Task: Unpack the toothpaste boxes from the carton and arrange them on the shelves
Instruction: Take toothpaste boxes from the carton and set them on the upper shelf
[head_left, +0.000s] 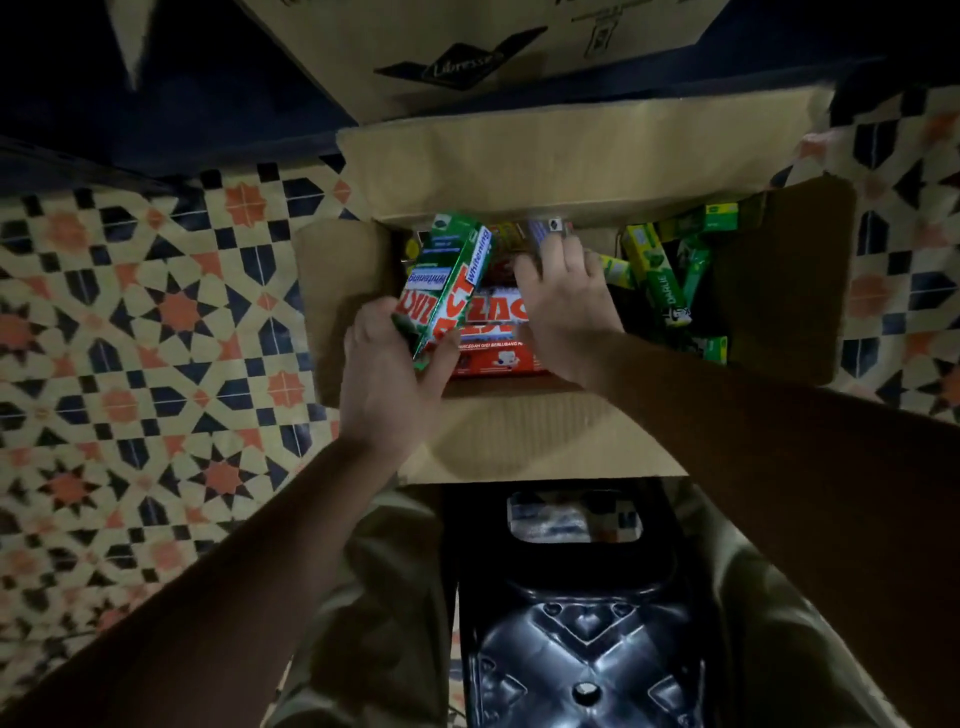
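Observation:
An open brown carton (519, 431) sits on the floor in front of me, holding several toothpaste boxes. My left hand (387, 379) grips a stack of green and white toothpaste boxes (449, 283), tilted up at the carton's left side. My right hand (563, 296) reaches into the carton's middle, its fingers curled over boxes there; what it grasps is partly hidden. Red toothpaste boxes (496, 358) lie flat beneath both hands. Green and yellow toothpaste boxes (660, 275) lie jumbled at the carton's right.
A second, printed carton (467, 57) stands behind the open one. Patterned tile floor (130, 338) spreads to the left and right. A dark plastic stool (587, 649) is under me, between my knees. No shelves are in view.

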